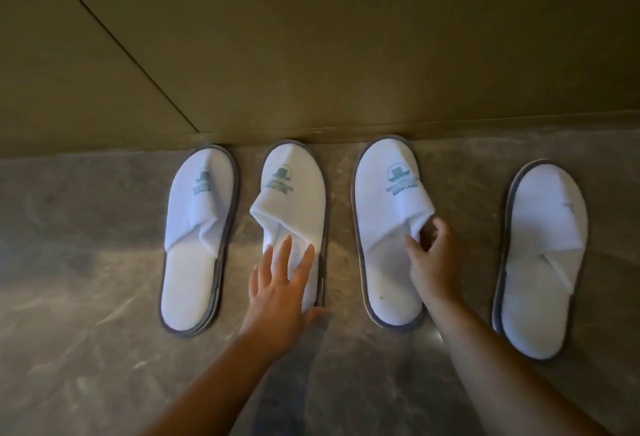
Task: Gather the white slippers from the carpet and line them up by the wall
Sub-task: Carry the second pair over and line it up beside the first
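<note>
Soft white slippers (389, 227) — grey-edged ovals — on veined stone floor (86, 262).

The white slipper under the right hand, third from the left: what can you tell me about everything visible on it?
The white cloth slipper with grey edging lies flat on the grey marbled floor, its toe against the foot of the tan wall. A teal printed logo sits on its creased upper. The insole has a few small dark specks. The right hand pinches the upper's open edge. It touches neither neighbouring slipper.
</note>
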